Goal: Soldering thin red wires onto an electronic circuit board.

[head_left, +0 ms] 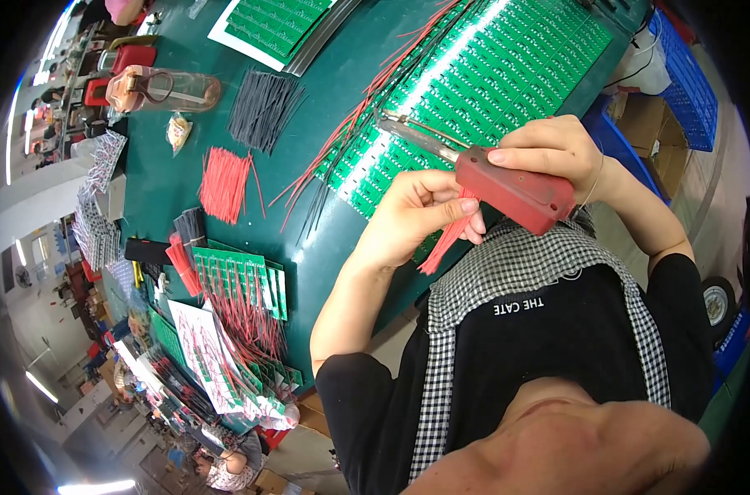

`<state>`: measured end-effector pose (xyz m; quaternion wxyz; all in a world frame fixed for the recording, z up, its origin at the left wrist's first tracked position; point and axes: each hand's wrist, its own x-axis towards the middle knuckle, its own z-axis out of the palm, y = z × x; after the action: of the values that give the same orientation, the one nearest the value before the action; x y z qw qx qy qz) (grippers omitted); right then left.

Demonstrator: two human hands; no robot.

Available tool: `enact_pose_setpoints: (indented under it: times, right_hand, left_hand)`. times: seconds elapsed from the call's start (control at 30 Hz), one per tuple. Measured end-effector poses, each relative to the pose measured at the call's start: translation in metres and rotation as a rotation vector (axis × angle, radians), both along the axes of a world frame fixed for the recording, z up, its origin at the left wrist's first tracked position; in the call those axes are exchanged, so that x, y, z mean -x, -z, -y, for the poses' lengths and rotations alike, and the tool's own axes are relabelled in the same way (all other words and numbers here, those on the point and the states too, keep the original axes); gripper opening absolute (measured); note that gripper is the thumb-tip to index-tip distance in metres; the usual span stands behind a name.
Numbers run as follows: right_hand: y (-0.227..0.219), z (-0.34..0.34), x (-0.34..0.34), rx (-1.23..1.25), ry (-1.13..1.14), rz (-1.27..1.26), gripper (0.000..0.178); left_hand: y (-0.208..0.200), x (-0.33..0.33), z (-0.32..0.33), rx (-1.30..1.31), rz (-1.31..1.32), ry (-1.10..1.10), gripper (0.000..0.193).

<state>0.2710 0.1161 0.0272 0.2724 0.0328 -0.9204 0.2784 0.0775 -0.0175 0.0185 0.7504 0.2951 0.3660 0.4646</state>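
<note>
Gripping a red-handled soldering tool [517,191] at the near side of a green circuit-board sheet [507,87], the right hand [563,153] has its fingers closed round the handle, whose underside is hidden. The left hand [412,213], at the sheet's same side, pinches a bunch of red wires [447,246] between its fingers; hand and handle cover the bunch's upper ends. The tool's metal tip reaches over the sheet's left part, hard to make out; whether it touches anything cannot be told. Loose wires [352,132] trail along the sheet's left edge. Left of the sheet, a black wire pile [265,111] and a red wire pile [224,186] lie on the bench [164,190]. The sheet's top is cut off by the frame.
</note>
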Motion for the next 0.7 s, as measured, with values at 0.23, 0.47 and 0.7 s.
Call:
enact_pose_setpoints:
  times: [0.23,0.47,0.7]
  right_hand:
    - [-0.017,-0.001,0.004,0.128,0.160,-0.019,0.057]
    - [-0.073,0.003,0.035,0.416,-0.075,0.133,0.051]
    - [-0.046,0.029,0.062,0.674,0.132,0.345,0.046]
  left_hand:
    - [0.001,0.021,0.015,0.007,-0.147,-0.068,0.015]
    - [0.011,0.074,0.064,-0.324,-1.392,-0.657,0.015]
    - [0.043,0.085,0.075,-0.619,-2.007,-0.337,0.024]
